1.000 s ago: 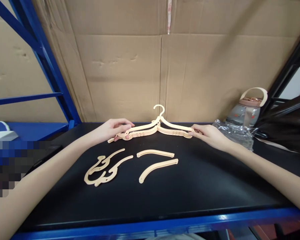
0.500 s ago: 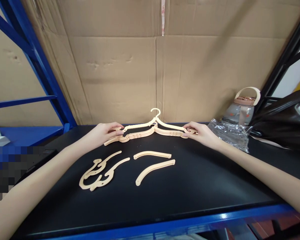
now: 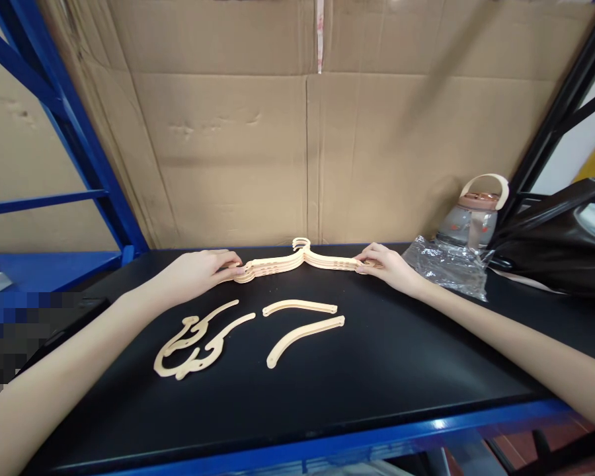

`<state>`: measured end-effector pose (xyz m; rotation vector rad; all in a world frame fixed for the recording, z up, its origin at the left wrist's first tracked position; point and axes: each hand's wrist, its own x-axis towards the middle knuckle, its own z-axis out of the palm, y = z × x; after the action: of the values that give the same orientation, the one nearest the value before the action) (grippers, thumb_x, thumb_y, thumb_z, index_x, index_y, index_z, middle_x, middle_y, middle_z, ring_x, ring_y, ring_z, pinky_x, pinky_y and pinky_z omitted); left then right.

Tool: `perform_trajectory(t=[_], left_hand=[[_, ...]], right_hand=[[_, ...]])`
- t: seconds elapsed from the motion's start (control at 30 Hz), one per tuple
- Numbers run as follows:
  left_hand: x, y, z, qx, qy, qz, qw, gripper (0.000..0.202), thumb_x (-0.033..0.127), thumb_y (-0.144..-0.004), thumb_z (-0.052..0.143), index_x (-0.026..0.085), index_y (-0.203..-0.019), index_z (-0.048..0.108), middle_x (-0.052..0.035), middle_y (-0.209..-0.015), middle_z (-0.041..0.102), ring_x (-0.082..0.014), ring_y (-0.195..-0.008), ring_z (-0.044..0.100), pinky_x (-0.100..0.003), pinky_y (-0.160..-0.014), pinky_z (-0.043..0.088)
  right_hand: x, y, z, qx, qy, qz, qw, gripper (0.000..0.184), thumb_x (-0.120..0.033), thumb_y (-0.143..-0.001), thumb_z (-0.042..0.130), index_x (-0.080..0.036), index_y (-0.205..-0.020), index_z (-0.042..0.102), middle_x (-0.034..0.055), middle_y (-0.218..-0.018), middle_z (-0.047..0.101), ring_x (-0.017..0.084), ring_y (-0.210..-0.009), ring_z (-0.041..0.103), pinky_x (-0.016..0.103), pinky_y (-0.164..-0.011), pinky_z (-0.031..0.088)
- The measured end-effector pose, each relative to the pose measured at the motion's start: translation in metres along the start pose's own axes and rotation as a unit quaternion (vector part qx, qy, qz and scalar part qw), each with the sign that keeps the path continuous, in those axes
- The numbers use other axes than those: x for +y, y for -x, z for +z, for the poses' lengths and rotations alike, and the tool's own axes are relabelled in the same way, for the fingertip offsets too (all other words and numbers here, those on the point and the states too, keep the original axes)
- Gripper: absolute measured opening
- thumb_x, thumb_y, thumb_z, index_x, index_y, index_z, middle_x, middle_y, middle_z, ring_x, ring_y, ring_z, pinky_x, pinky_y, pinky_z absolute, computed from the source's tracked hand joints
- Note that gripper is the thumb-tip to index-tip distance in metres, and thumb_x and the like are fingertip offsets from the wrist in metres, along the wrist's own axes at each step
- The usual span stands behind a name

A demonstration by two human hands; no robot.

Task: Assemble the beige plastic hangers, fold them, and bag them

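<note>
A stack of cream-coloured clothes hangers lies on the black tabletop near its back edge, hooks towards the cardboard. My left hand pinches the left end of the top hanger, resting on the stack. At the other end my right hand has its fingers closed on the right arm tip. Both hands partly hide the hanger ends. In front of the stack lie two curved hanger arms. To their left are loose hook-shaped hanger pieces, overlapping one another.
Cardboard stands upright along the back. On the right are a crumpled clear plastic bag, a transparent jug with a handle, and a black bag. A blue metal frame rises on the left.
Both hands have lowered the top hanger onto the stack; its hook now lies close over the others. The view has shifted slightly. The loose pieces in front stayed put.
</note>
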<state>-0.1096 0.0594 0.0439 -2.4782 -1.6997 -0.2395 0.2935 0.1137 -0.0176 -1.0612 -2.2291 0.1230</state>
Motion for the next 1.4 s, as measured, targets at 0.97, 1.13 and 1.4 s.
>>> perform_trajectory(t=[0.97,1.13,1.4], left_hand=[[0.005,-0.009,0.028,0.061,0.038,0.034,0.997,0.039,0.056,-0.089,0.039,0.022,-0.095,0.058,-0.0074,-0.099,0.062,-0.0246,-0.093,0.057,-0.033,-0.077,0.042],[0.003,-0.01,0.028,0.065,0.045,0.037,0.996,0.041,0.058,-0.089,0.039,0.022,-0.094,0.059,-0.007,-0.097,0.063,-0.0251,-0.092,0.058,-0.034,-0.077,0.042],[0.002,-0.01,0.027,0.055,0.053,0.03,0.997,0.041,0.059,-0.088,0.042,0.022,-0.093,0.059,-0.0064,-0.097,0.064,-0.0243,-0.093,0.058,-0.032,-0.078,0.041]], right_hand=[[0.014,0.004,-0.006,-0.015,0.096,0.009,0.995,0.037,-0.055,-0.089,0.049,-0.022,-0.087,0.064,0.0073,-0.093,0.068,0.026,-0.087,0.06,0.041,-0.079,0.044],[0.012,0.005,-0.006,-0.017,0.097,0.006,0.995,0.035,-0.053,-0.091,0.047,-0.023,-0.09,0.064,0.0074,-0.094,0.067,0.026,-0.091,0.061,0.04,-0.081,0.044],[0.012,0.004,-0.004,-0.017,0.093,0.0,0.996,0.034,-0.051,-0.091,0.049,-0.021,-0.092,0.066,0.0077,-0.096,0.067,0.025,-0.091,0.061,0.039,-0.082,0.044]])
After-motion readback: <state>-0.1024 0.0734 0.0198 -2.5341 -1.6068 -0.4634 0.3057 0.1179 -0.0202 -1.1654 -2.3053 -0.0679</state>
